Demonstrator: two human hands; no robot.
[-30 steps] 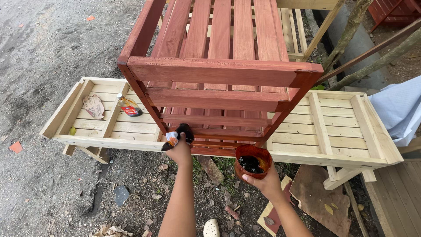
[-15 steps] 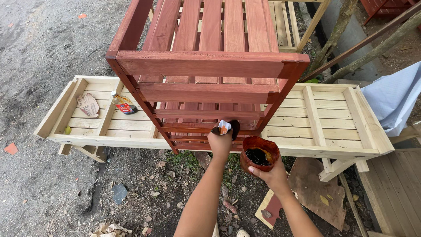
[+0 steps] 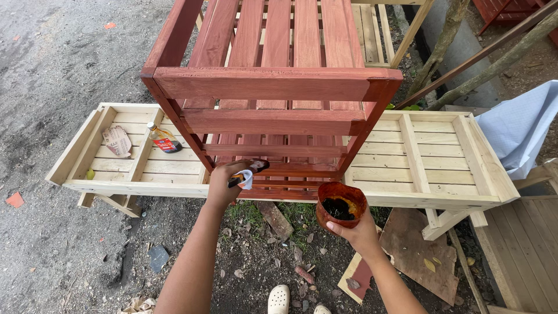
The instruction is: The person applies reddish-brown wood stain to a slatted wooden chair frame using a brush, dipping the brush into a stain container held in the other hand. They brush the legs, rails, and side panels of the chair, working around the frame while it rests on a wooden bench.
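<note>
gripping a paintbrush (image 3: 247, 174) in the left hand (image 3: 224, 183), fingers curled tight around the handle, bristle end pointing right along a low slat of the red-stained wooden frame (image 3: 273, 84), long axis running roughly level. pressing against that slat near the frame's left leg. cupping a stain-smeared container (image 3: 340, 204) of dark liquid in the right hand (image 3: 360, 232), fingers wrapped under its base, just right of the brush. resting behind, an unpainted pale wood frame (image 3: 424, 157) holding a small bottle (image 3: 164, 139).

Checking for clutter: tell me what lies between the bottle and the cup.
In the head view, between the bottle and the cup stand the red-stained frame's leg and the left hand with its brush.
</note>
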